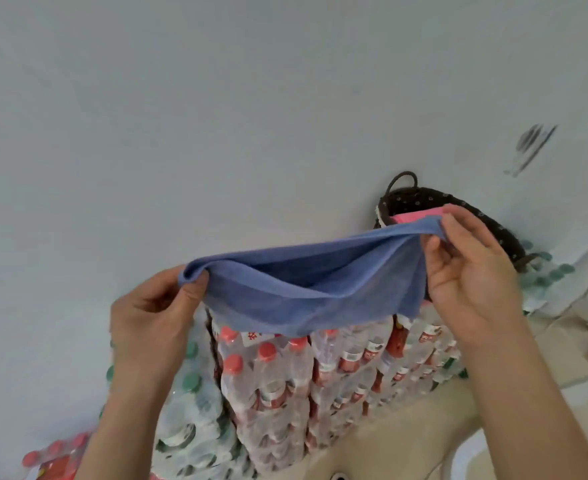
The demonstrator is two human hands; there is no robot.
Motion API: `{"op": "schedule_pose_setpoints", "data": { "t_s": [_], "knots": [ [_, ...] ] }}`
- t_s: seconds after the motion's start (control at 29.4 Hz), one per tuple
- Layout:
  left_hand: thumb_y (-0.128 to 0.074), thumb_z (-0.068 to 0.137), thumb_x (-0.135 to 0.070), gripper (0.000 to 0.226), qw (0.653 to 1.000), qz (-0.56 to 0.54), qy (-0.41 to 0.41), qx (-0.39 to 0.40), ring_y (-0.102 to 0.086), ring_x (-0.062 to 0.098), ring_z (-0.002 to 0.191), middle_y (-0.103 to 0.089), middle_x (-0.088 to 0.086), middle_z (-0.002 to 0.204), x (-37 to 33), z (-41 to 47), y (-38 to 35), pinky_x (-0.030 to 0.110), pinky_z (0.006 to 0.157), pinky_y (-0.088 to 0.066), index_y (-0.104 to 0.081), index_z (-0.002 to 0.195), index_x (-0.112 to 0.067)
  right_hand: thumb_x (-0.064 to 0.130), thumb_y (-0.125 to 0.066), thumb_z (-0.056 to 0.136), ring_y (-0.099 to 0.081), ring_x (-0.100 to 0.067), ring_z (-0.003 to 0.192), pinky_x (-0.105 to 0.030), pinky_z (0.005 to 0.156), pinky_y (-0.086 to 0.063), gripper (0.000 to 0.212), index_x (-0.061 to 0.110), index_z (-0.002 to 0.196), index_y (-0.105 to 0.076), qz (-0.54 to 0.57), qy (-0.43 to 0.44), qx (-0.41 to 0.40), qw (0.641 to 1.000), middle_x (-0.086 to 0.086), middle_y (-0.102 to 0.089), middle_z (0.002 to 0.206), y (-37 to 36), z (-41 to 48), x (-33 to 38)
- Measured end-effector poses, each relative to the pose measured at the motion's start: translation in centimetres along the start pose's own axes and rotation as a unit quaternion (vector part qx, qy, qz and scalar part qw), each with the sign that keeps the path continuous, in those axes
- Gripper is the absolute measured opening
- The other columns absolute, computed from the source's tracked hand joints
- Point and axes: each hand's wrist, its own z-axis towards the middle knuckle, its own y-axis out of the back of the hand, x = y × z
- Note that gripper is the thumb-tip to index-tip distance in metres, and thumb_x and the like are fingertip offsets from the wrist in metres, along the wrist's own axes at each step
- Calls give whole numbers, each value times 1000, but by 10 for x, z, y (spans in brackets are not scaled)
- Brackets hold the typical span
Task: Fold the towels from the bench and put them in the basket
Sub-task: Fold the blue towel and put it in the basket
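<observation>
While both hands are raised in front of a pale wall [216,116], a blue towel [303,289] hangs stretched between them in the air. The left hand [147,317] pinches the towel's left end, with the thumb pressed against the cloth and the fingers curled behind it. The right hand [472,271] grasps the right end, thumb and fingertips closed on the bunched edge. The towel looks doubled over: two layers run from hand to hand, the upper edges sag open in the middle, and the lower part droops in a loose curve.

Behind the right hand sits a dark brown basket [424,199] with a dotted lining and a loop handle at its left end. A pink towel [420,215] lies inside it, showing just above the blue towel's right end. The basket rests on top of stacked packs of water bottles with red caps [320,368], which fill the space below the towel. Further packs with green caps [188,393] stand to the left of these, partly behind the left forearm, and more green caps show to the right of the basket. A beige tiled floor [407,434] shows at the lower right. Dark scuff marks [533,147] streak the wall at the upper right.
</observation>
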Motion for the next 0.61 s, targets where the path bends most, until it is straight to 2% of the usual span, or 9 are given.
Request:
{"op": "schedule_pose_setpoints", "data": {
  "t_s": [0.07,0.1,0.17,0.24,0.27,0.34,0.41,0.51,0.61],
  "knots": [
    [-60,89,-40,22,997,-52,-47,-27,-52,3,64,-62,-15,65,-29,6,16,17,57,-42,-71,75,-27,-1,-64,71,-69,-17,96,-19,81,-53,36,7,106,-64,-15,47,79,996,-5,-73,90,-31,-20,30],
    [-59,90,-40,24,995,-71,-53,-45,-51,6,64,-61,-14,66,-36,11,19,19,57,-42,-70,75,-25,0,-67,68,-69,-18,98,-21,83,-53,40,9,107,-65,-67,79,90,990,-5,-75,93,-40,-26,40],
    [-59,92,-35,22,993,-88,-43,-72,-51,6,61,-62,-13,64,-39,25,20,18,54,-43,-70,76,-24,2,-72,75,-72,-12,85,-22,74,-56,28,19,97,-71,-217,149,64,963,2,-76,86,-46,-20,37],
    [-60,92,-30,18,997,-52,1,-58,-51,3,55,-65,-12,60,-19,38,19,15,51,-43,-69,78,-24,10,-72,82,-66,-6,64,-23,61,-54,11,21,81,-72,-348,188,30,918,4,-72,69,-39,-2,11],
    [-61,92,-28,15,998,-31,33,-40,-51,5,55,-66,-11,60,-2,44,16,17,51,-44,-69,80,-24,16,-71,84,-59,-6,59,-27,57,-50,7,16,77,-71,-408,174,31,896,0,-68,63,-31,11,-10],
    [-61,92,-26,8,994,17,104,-16,-55,13,60,-69,-5,64,42,51,9,25,57,-47,-67,89,-23,24,-67,84,-49,-12,61,-34,58,-42,22,3,77,-65,-529,88,53,842,-17,-60,64,-2,44,-63],
    [-59,93,-23,9,982,88,163,-26,-63,23,72,-69,2,75,96,54,0,31,63,-47,-63,99,-18,19,-66,84,-56,-18,66,-38,62,-47,21,1,74,-66,-583,-35,85,808,-22,-65,72,31,72,-115],
    [-54,94,-17,18,955,210,208,-43,-62,30,92,-66,9,94,160,55,-10,34,78,-43,-57,110,-11,10,-66,86,-65,-21,78,-30,68,-51,14,15,73,-69,-570,-169,107,797,-6,-69,79,60,93,-161],
    [-48,93,-11,27,923,322,208,-39,-59,36,97,-64,17,108,193,62,-9,41,86,-43,-53,120,-11,11,-65,88,-63,-5,62,-18,52,-46,10,15,80,-70,-540,-222,97,806,0,-69,78,66,101,-173]
  ]
}}
